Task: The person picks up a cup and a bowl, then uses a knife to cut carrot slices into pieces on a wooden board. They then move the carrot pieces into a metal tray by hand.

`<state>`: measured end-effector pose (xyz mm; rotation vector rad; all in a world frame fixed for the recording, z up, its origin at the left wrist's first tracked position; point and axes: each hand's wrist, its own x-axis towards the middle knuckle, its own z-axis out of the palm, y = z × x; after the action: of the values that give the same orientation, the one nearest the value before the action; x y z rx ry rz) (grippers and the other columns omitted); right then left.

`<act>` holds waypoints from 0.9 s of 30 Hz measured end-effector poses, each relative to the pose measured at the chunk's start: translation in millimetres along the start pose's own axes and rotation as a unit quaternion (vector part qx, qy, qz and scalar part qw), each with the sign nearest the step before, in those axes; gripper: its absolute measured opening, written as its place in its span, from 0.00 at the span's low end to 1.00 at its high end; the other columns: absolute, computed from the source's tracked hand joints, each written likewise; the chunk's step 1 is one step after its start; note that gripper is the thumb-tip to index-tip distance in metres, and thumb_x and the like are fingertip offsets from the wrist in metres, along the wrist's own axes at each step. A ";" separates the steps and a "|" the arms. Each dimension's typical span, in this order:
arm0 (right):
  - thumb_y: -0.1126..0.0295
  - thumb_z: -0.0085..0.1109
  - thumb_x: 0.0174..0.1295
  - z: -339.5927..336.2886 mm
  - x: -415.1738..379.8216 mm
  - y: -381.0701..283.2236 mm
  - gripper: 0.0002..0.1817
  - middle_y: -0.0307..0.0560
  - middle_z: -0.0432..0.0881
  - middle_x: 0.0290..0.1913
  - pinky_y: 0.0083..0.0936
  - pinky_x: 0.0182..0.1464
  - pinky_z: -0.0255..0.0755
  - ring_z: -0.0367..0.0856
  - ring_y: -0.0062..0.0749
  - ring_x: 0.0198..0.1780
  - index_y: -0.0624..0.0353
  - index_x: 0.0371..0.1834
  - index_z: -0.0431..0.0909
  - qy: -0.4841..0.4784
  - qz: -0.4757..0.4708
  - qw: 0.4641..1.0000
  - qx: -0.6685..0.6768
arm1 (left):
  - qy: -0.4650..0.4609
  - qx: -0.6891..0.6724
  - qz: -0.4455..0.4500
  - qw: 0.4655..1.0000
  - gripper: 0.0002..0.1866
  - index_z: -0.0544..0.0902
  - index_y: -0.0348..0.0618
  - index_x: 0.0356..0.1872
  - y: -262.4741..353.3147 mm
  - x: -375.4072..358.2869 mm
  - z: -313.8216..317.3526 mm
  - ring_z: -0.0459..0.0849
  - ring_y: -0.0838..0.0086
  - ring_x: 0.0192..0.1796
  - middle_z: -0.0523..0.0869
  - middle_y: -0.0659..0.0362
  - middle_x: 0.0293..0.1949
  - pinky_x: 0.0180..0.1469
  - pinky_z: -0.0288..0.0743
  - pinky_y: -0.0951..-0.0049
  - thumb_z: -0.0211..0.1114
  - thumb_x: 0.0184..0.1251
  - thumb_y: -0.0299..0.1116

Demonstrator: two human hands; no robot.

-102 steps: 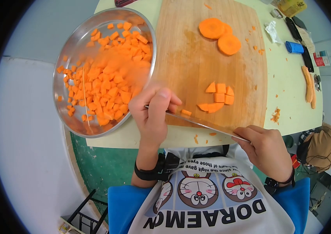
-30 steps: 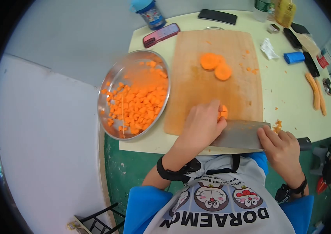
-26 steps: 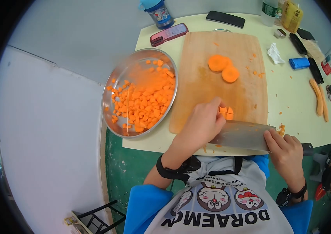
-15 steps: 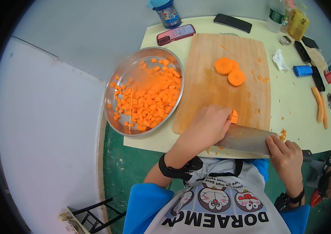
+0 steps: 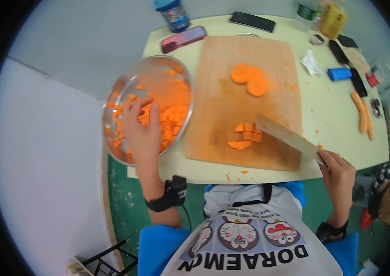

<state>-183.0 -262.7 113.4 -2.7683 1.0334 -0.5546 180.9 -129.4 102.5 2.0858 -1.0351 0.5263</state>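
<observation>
My left hand (image 5: 142, 131) is over the round metal tray (image 5: 107, 152), thumb and fingers apart. Orange shows between them, among the diced carrot (image 5: 174, 112) in the tray. My right hand (image 5: 339, 172) grips the handle of a cleaver (image 5: 289, 140), its broad blade tilted over the right side of the wooden cutting board (image 5: 208, 115). Just left of the blade tip lie several cut carrot cubes (image 5: 248, 132) and curved carrot offcuts (image 5: 240, 145). Farther up the board, round carrot slices (image 5: 257, 85) overlap.
Along the back are a red-cased phone (image 5: 183, 39), a black phone (image 5: 252, 21) and a blue cup (image 5: 174, 18). To the right lie crumpled tissue (image 5: 311, 63), a blue roll (image 5: 339, 74) and peeled carrots (image 5: 362, 117). The table's front edge (image 5: 195, 176) is close to my body.
My left hand has gone from the carrot on the board to above the tray. The cleaver has swung forward, and cut carrot cubes now show on the board. The whole view has shifted slightly.
</observation>
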 end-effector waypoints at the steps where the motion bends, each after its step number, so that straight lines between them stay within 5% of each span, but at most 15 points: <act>1: 0.79 0.64 0.42 0.9 -0.7 1.1 0.19 0.45 0.82 0.35 0.27 0.29 0.73 0.79 0.37 0.27 0.58 0.41 0.79 0.011 0.024 1.000 0.006 | -0.083 -0.056 -0.045 0.994 0.10 0.82 0.38 0.39 19.5 -6.2 -5.0 0.80 0.71 0.35 0.82 0.56 0.34 0.40 0.73 0.72 0.65 0.58 0.31; 2: 0.79 0.64 0.42 0.6 -3.1 2.4 0.19 0.45 0.82 0.35 0.27 0.29 0.73 0.79 0.37 0.27 0.58 0.41 0.79 0.008 0.030 1.000 -0.006 | -0.163 -0.108 -0.087 0.977 0.11 0.81 0.38 0.39 33.2 -15.3 -6.0 0.80 0.71 0.36 0.81 0.56 0.35 0.41 0.73 0.72 0.66 0.57 0.32; 4: 0.79 0.64 0.46 0.9 -4.1 2.9 0.15 0.46 0.83 0.34 0.25 0.28 0.73 0.80 0.36 0.26 0.59 0.40 0.80 0.020 0.080 0.996 0.031 | -0.325 -0.141 0.015 0.935 0.15 0.81 0.38 0.40 49.4 -39.0 2.6 0.78 0.69 0.40 0.79 0.55 0.38 0.42 0.72 0.71 0.70 0.52 0.33; 13: 0.80 0.63 0.50 2.6 -8.8 -5.7 0.11 0.48 0.83 0.31 0.20 0.27 0.74 0.80 0.32 0.24 0.62 0.39 0.81 0.022 0.146 0.984 0.104 | -0.297 -0.162 0.106 0.935 0.15 0.81 0.36 0.43 66.7 -87.6 43.6 0.75 0.65 0.39 0.76 0.55 0.34 0.40 0.70 0.68 0.67 0.55 0.32; 15: 0.80 0.63 0.51 3.2 -8.6 -6.5 0.11 0.48 0.83 0.31 0.21 0.26 0.74 0.80 0.32 0.23 0.63 0.39 0.81 0.016 0.149 0.983 0.102 | -0.322 -0.201 0.034 0.925 0.13 0.81 0.35 0.44 63.3 -87.7 40.2 0.75 0.66 0.35 0.76 0.55 0.34 0.36 0.69 0.70 0.64 0.59 0.30; 27: 0.79 0.62 0.52 9.0 -2.3 -10.4 0.09 0.48 0.81 0.28 0.20 0.25 0.72 0.80 0.31 0.22 0.63 0.38 0.81 0.022 0.157 0.981 0.112 | -0.264 -0.175 -0.016 0.948 0.10 0.81 0.37 0.41 60.3 -86.9 46.8 0.78 0.64 0.31 0.78 0.55 0.33 0.37 0.70 0.68 0.62 0.61 0.29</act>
<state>-174.8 -253.3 107.1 -2.3479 1.2963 -0.6432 82.7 -145.7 43.7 1.9491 -1.2770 -0.2464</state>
